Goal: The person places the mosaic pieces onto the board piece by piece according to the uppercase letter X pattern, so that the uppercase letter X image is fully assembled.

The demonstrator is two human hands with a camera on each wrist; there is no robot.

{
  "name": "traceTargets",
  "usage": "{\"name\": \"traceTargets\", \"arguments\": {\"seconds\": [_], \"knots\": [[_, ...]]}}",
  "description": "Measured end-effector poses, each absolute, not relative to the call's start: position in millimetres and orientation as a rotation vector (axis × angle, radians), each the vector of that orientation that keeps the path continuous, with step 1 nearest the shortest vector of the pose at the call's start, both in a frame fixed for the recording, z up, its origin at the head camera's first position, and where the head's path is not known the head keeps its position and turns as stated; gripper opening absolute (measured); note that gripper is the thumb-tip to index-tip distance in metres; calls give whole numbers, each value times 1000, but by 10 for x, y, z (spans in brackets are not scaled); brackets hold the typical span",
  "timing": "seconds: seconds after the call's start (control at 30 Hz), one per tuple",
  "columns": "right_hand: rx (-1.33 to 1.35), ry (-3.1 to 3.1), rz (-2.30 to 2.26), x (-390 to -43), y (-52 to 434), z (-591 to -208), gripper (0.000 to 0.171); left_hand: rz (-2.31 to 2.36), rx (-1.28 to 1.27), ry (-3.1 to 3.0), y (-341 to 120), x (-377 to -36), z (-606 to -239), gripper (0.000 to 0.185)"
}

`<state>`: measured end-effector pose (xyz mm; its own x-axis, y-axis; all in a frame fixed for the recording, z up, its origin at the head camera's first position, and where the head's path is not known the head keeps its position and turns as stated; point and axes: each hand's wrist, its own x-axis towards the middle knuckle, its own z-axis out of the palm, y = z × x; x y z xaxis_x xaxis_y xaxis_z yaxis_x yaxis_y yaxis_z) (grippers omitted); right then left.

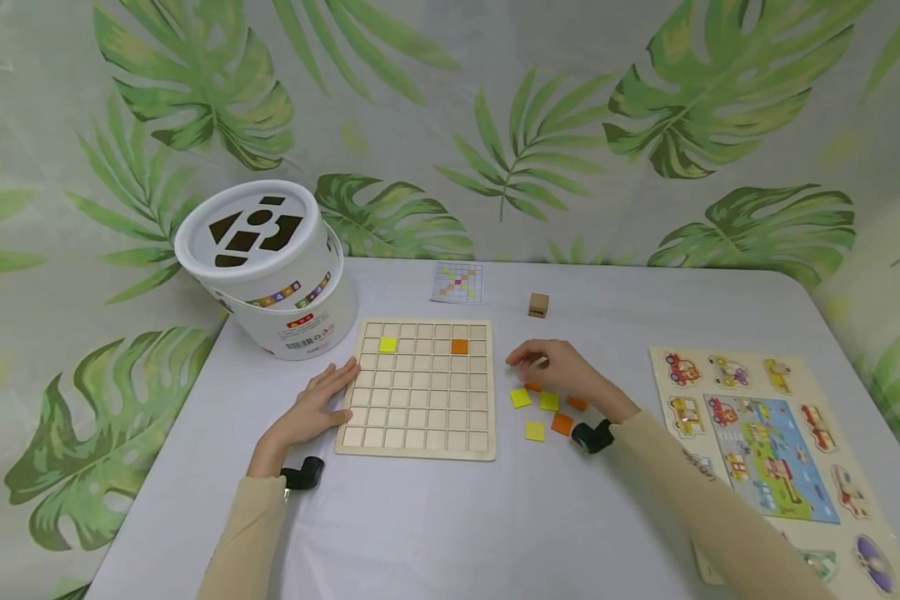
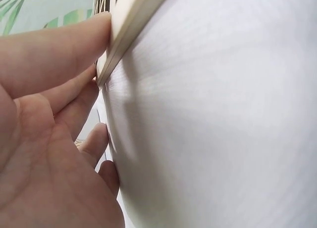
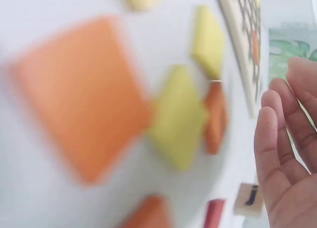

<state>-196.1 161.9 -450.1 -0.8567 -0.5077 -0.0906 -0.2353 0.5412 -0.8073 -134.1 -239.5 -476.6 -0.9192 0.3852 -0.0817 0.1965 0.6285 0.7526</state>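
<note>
A wooden grid board [image 1: 425,445] lies flat on the table. One yellow tile [image 1: 388,345] and one orange tile [image 1: 460,347] sit in cells of its second row from the back. My left hand [image 1: 311,414] rests against the board's left edge, thumb and fingers touching the rim. To the right of the board, my right hand [image 1: 558,367] hovers over loose tiles with loosely bent fingers; nothing shows in its grasp. Yellow tiles [image 1: 535,431] and orange tiles [image 1: 562,424] are scattered below it. In the right wrist view, a red tile [image 3: 214,213] also shows.
At the back left stands a white bucket [image 1: 300,321] with a shape-hole lid. A patterned card [image 1: 457,282] lies behind the board, with a small wooden cube [image 1: 538,305] to its right. A picture puzzle board [image 1: 772,450] occupies the right side, partly under my right arm.
</note>
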Motion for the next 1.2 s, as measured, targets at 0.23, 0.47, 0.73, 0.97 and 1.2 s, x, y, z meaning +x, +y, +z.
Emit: {"name": "traceTargets", "arguments": {"seconds": [0.23, 0.47, 0.73, 0.97, 1.2], "knots": [[-679, 2467, -1182, -1754, 1730, -4635, 24, 1187, 488, 2607, -2409, -1342, -4762, 68], [-782, 2517, -1123, -1703, 1688, -4667, 27, 1215, 494, 2603, -2391, -1346, -4761, 67], [-797, 2596, -1004, -1702, 1623, -4642, 25, 1239, 493, 2595, -2311, -1282, -4579, 64], [-768, 2586, -1095, -1773, 1405, -4536, 25, 1207, 525, 2610, -2428, -1347, -4789, 68], [-853, 2545, -1205, -1964, 940, -4487, 25, 1183, 519, 2619, -2431, -1355, -4810, 68]]}}
